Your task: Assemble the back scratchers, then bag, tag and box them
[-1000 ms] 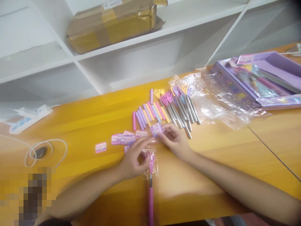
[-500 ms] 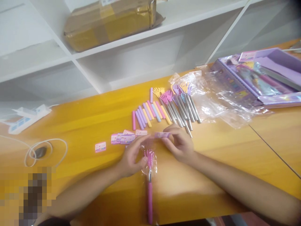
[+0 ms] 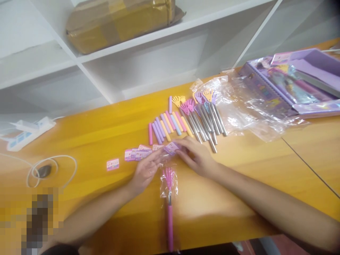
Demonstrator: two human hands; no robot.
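My right hand pinches a small pink and purple printed card between thumb and fingers. Just left of it, my left hand has its fingertips near the card and the mouth of a clear bag; what they grip is too blurred to tell. Below both hands lies a pink hand-shaped back scratcher inside that clear bag. More printed cards overlap behind my left hand, with a single card farther left.
Coloured handle tubes and metal-rod scratchers lie beyond my hands. Clear plastic bags and a purple box are at the right. A white cable coils at the left, below white shelving holding a taped carton.
The card in my right hand has moved left and tilted, its printed face now showing more. My left hand has shifted slightly left, its thumb away from the scratcher's head.
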